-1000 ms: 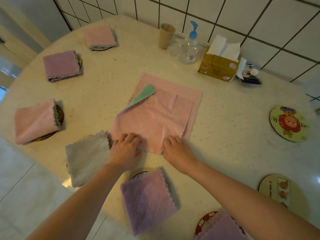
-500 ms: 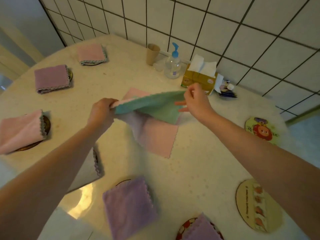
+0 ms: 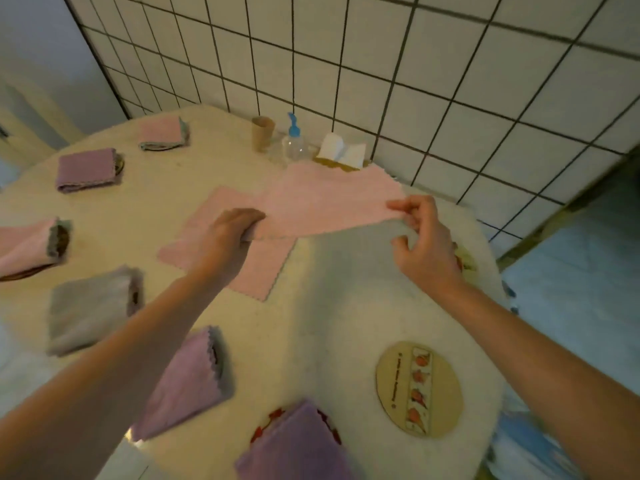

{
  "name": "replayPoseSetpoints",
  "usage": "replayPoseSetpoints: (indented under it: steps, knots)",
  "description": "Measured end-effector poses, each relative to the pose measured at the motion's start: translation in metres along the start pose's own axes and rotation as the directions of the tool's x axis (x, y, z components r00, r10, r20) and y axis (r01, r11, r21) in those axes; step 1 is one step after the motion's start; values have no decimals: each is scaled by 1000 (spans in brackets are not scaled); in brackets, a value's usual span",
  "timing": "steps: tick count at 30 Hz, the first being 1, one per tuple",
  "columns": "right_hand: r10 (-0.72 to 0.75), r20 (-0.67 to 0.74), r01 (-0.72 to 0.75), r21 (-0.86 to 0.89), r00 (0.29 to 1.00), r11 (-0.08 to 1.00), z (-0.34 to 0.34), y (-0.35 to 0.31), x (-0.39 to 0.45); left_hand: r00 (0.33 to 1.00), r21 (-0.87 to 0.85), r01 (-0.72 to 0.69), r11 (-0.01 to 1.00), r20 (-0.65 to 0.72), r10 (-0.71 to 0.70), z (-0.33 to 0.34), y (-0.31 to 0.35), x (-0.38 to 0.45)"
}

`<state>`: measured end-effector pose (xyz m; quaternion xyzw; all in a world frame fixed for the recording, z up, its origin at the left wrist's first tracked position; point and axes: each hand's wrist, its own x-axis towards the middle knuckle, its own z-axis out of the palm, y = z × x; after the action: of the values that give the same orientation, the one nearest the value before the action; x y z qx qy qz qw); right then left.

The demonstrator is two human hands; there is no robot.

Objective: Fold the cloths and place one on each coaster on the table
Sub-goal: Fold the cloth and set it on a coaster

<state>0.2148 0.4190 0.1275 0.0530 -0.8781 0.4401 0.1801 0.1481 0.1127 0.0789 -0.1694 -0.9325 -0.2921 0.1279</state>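
I hold a pink cloth (image 3: 322, 199) stretched above the table, my left hand (image 3: 230, 233) pinching its left corner and my right hand (image 3: 420, 233) its right corner. Under it a second pink cloth (image 3: 249, 271) lies flat on the table. A bare round coaster (image 3: 419, 388) with a fruit strip sits at the near right. Another coaster (image 3: 465, 259) is mostly hidden behind my right hand. Folded cloths rest on coasters around the left and near side: pink (image 3: 162, 133), purple (image 3: 86, 169), pink (image 3: 27, 245), grey (image 3: 90, 308), purple (image 3: 187, 382), purple (image 3: 298, 445).
At the back, against the tiled wall, stand a brown cup (image 3: 262, 133), a clear pump bottle (image 3: 294, 143) with a blue top, and a tissue box (image 3: 341, 155) partly hidden by the held cloth. The round table's edge (image 3: 498, 306) curves along the right.
Both hands took the top cloth by its near edge and lifted it off the table; it has turned from green side to pink side. The view has swung right.
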Motion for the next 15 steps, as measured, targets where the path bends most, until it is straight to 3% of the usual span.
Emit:
replayPoseSetpoints:
  steps: [2,4,6,9,15]
  knots:
    - [118,139,-109,-72,983,991,-11,39,-61,991,8,22,1000,134,-23,39,13,-56]
    - [261,280,-212,-194,924,958,-17,76,-122,963,14,29,999,266,-31,75,25,-112]
    - [360,373,-248,-315,855,916,-21,106,-174,921,66,-36,997,390,8,102,30,-163]
    - [413,463,-280,-329,784,902,-31,126,-223,871,76,-42,996,492,-1,120,32,-212]
    - [216,390,-103,-290,895,951,-45,141,-235,907,15,112,994,406,-108,108,53,-217]
